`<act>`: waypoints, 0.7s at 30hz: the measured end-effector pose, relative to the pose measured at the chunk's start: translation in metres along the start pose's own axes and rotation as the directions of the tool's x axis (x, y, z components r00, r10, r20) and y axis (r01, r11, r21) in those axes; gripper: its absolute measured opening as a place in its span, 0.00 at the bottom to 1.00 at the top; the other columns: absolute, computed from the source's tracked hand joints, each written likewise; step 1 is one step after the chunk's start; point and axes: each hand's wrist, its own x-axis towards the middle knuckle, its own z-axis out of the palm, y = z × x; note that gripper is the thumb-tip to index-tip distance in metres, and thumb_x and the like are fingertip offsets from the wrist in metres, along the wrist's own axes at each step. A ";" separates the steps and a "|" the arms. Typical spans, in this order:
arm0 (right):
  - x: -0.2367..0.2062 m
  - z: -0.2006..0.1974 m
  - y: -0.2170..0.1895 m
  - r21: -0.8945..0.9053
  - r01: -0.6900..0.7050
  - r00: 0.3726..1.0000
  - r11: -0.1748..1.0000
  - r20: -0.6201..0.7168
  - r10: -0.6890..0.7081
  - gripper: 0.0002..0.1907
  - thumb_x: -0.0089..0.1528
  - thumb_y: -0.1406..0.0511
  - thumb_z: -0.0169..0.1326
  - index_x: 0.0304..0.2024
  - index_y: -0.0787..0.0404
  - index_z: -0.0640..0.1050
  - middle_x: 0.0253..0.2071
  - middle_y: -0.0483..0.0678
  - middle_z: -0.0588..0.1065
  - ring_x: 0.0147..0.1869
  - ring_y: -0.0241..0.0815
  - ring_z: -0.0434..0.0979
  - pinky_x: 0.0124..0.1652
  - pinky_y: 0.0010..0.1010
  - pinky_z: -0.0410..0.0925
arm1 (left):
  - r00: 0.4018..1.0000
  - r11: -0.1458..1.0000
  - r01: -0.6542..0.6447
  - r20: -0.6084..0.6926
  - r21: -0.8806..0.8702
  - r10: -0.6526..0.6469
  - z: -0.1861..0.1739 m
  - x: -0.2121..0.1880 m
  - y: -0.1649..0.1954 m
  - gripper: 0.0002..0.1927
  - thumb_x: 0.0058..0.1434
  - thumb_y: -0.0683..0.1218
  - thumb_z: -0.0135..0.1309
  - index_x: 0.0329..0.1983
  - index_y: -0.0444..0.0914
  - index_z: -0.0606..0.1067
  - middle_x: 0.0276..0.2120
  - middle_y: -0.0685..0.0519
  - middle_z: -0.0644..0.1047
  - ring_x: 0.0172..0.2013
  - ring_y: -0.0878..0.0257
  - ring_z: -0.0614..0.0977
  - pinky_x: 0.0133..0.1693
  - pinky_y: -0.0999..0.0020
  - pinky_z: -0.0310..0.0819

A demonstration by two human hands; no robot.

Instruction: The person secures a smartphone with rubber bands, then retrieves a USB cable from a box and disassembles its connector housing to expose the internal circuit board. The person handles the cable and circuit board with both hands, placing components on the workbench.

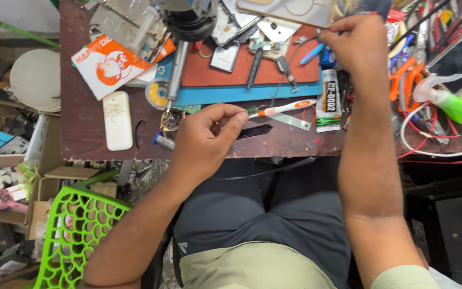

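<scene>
- Landmark: orange work mat (274,72) with blue underlay on dark red table (84,134).
- Left hand (204,140) sits just below the mat's front edge, thumb and forefinger pinched on a small green part at the bristle end of the toothbrush (283,108); exactly what the part is, too small to tell.
- Toothbrush: white and orange, long axis nearly left-right, slight upward tilt toward the right; runs rightward from the left pinch, parallel to the mat's front edge, just below it.
- Right hand (360,45) is at the mat's right edge, fingers curled closed around something thin; what it holds cannot be told.
- Left hand is touching the brush end; right hand is well apart, above its handle end.
- Black strip (254,131) lies just below the brush, same axis.
- Glue tube (328,100), white with black cap, upright axis, just right of the mat's lower right corner.
- Counts: 1 toothbrush, 1 glue tube, 1 green spray bottle (455,104) far right of mat, 1 white phone-shaped case (117,120) left of mat, 1 green chair (76,225) below table, 2 hands.
</scene>
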 end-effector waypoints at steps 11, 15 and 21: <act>-0.136 -0.059 -0.080 0.304 0.130 0.991 0.944 -0.031 -0.127 0.10 0.60 0.66 0.69 0.40 0.65 0.83 0.26 0.40 0.69 0.26 0.27 0.63 0.28 0.21 0.53 | 0.935 0.902 -0.355 0.066 0.246 0.349 0.007 -0.012 0.014 0.13 0.65 0.45 0.64 0.52 0.41 0.82 0.31 0.53 0.79 0.28 0.65 0.78 0.32 0.71 0.71; -0.148 -0.054 -0.092 0.352 0.204 0.955 0.913 0.133 -0.265 0.11 0.58 0.66 0.71 0.38 0.64 0.83 0.24 0.40 0.67 0.24 0.28 0.58 0.26 0.24 0.50 | 0.939 0.892 -0.343 0.078 0.294 0.335 0.018 -0.017 0.015 0.22 0.62 0.45 0.64 0.60 0.39 0.78 0.31 0.51 0.79 0.27 0.63 0.80 0.31 0.69 0.73; -0.154 -0.042 -0.092 0.548 -0.020 0.949 0.836 0.275 -0.157 0.09 0.59 0.66 0.67 0.37 0.66 0.83 0.27 0.38 0.71 0.27 0.24 0.65 0.26 0.21 0.56 | 0.942 0.916 -0.331 0.019 0.225 0.336 0.022 -0.022 0.009 0.18 0.64 0.45 0.64 0.57 0.39 0.79 0.35 0.53 0.81 0.30 0.67 0.80 0.32 0.74 0.73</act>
